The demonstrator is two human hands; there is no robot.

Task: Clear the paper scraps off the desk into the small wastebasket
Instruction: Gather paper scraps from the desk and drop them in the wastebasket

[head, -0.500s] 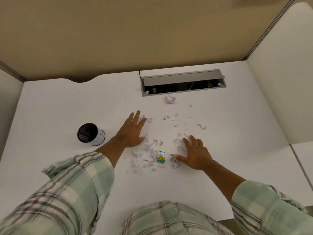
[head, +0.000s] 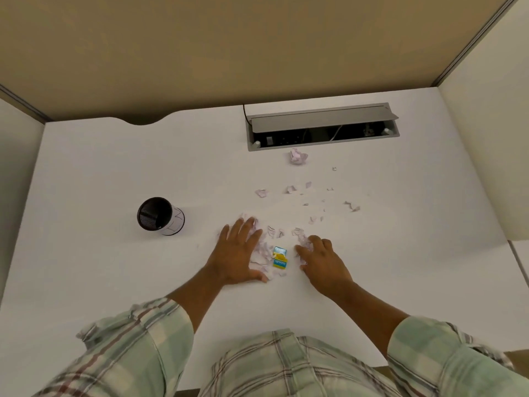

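Small white paper scraps (head: 264, 252) lie heaped on the white desk (head: 100, 167) between my hands, around a blue and yellow wrapper (head: 279, 257). My left hand (head: 239, 253) lies flat on the left side of the heap, fingers spread. My right hand (head: 322, 260) rests on the right side with fingers curled over scraps. More scraps (head: 309, 196) are scattered farther back, and a crumpled paper ball (head: 297, 157) sits near the cable tray. The small black mesh wastebasket (head: 159, 214) stands upright to the left of my left hand.
An open grey cable tray (head: 322, 126) is sunk into the desk at the back. Beige partition walls (head: 200, 53) close the desk at the back and on both sides. My plaid sleeves and torso (head: 272, 365) fill the near edge.
Both hands have drawn toward me and closer together, sweeping scraps into a tighter heap around the wrapper. The left hand pulled back from the farther scraps.
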